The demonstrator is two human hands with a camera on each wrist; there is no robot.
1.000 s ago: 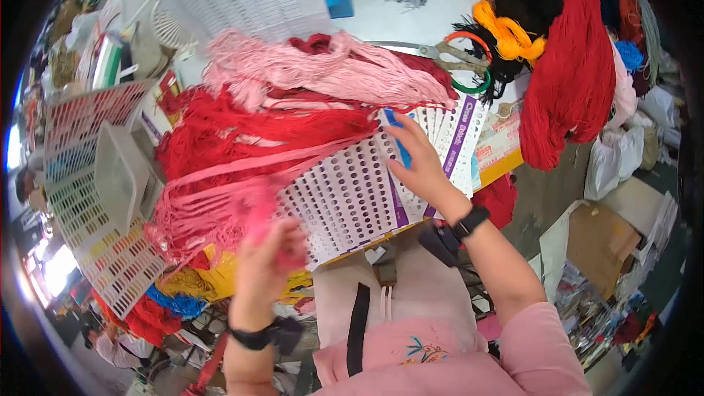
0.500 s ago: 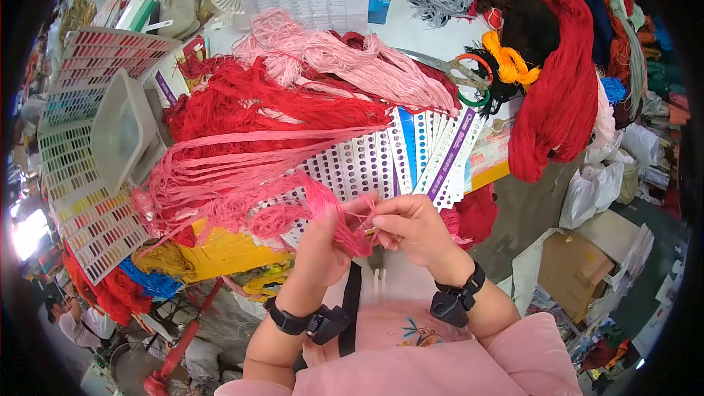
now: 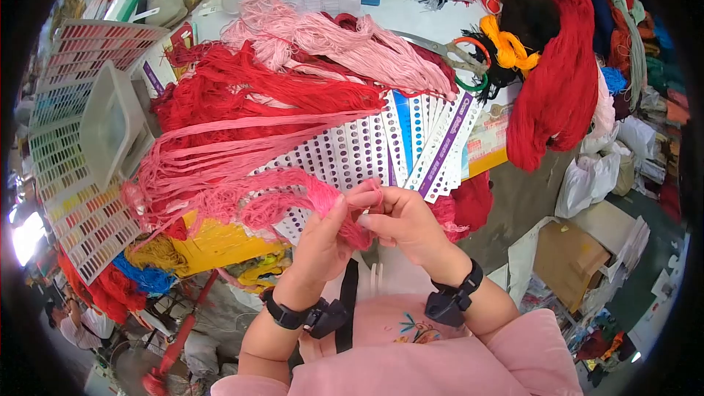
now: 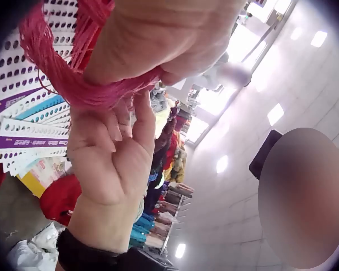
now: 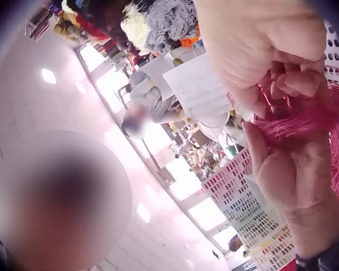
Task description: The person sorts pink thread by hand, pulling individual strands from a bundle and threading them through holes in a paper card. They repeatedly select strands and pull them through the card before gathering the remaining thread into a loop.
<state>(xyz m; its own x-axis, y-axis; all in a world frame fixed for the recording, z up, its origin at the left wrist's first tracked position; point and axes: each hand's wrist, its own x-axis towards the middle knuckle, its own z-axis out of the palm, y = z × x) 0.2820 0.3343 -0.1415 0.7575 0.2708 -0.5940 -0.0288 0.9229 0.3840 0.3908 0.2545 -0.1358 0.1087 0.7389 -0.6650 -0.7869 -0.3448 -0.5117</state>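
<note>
A hank of bright pink thread (image 3: 297, 189) runs from the heap on the table to both hands, close in front of the person's lap. My left hand (image 3: 320, 246) grips its near end, the thumb laid along the strands. Opposite it, my right hand (image 3: 412, 226) pinches a loop of the same pink strands with thumb and forefinger. In the left wrist view the thread (image 4: 85, 93) stretches across between the two hands. The right wrist view shows the bundle (image 5: 294, 121) over the left palm, with the right fingers curled into it.
Punched white colour cards (image 3: 345, 150) fan out beneath the thread. Red skeins (image 3: 271, 88) and pale pink skeins (image 3: 293, 40) are piled behind. Scissors (image 3: 469, 59) lie at the back right beside dark red yarn (image 3: 550, 95). A plastic tray (image 3: 110, 125) sits on a colour chart (image 3: 59, 132).
The right hand has left the blue-striped card and come to the left hand at the pink thread. The left hand has moved right with the hank. Lately the hands shift only slightly.
</note>
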